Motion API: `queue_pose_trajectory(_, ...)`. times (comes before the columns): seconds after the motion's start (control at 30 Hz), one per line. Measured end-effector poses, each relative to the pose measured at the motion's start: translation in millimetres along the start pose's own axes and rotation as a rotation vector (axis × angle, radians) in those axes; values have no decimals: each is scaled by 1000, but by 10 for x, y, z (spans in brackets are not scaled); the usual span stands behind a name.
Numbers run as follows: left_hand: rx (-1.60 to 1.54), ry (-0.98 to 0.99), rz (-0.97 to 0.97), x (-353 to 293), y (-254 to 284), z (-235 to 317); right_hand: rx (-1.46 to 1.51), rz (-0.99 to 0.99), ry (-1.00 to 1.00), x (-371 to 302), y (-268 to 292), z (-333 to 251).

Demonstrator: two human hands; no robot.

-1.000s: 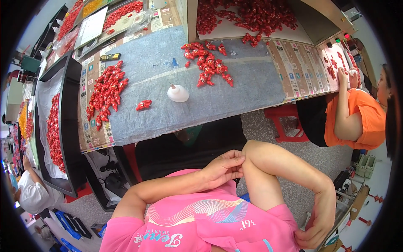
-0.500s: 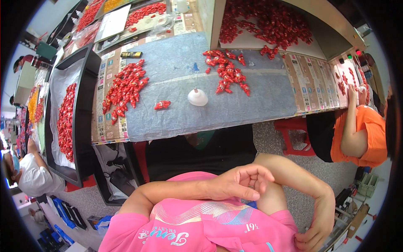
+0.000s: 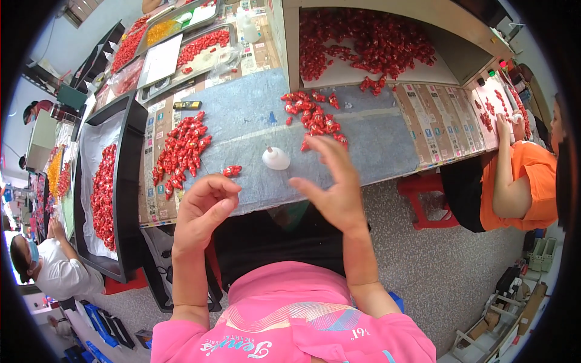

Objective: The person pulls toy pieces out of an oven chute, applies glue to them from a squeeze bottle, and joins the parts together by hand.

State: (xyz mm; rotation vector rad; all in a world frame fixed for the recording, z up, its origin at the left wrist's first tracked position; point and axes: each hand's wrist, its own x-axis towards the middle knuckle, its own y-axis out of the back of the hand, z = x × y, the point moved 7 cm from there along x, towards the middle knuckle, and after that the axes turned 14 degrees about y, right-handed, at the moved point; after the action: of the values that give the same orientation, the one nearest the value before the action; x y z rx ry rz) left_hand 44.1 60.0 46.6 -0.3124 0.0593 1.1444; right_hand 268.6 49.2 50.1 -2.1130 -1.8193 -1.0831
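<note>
My left hand [image 3: 207, 204] is raised at the table's front edge, its fingers loosely curled and the thumb apart, with nothing visible in it. Just beyond its fingertips a single small red figurine [image 3: 232, 170] lies on the blue-grey cloth. My right hand [image 3: 336, 189] hovers over the front of the cloth, fingers spread and holding nothing. Between the hands, farther in, rests a small white squeeze bottle [image 3: 277, 160] with a thin tip. One pile of red figurines [image 3: 181, 148] lies to the left. Another red pile [image 3: 315, 115] lies beyond my right hand, which partly covers its near end.
A black tray [image 3: 128, 199] of red pieces stands at the left. A box-like shelf [image 3: 284, 45] holds a large red heap at the back right. A small black and yellow item [image 3: 187, 105] lies on the blue-grey cloth [image 3: 381, 145]. Co-workers sit on both sides.
Both hands have come up from near my body to the table's front edge, and the right arm has unfolded forward. The view has shifted slightly; the figurines and bottle stay in place.
</note>
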Motion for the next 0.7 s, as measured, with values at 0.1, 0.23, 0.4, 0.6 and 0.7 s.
queue_pose_trajectory(0.1, 195, -6, 85, 125, 21, 43, -114, -13, 53, 33, -312, 15)
queue_pose_trajectory(0.23, 500, -44, 110, 462, 24, 62, 28, -18, 5, -41, -598, 215)
queue_pose_trajectory(0.4, 669, -140, 147, 1037, -87, 156, 27, -11, 46, -72, -524, 193)
queue_pose_trajectory(0.6, 841, -79, 210, 1654, -361, 135, 215, 51, -174, -265, -170, 272)
queue_pose_trajectory(0.7, 1007, -112, 245, 1791, -433, 50, 269, 62, -290, -430, -49, 309)
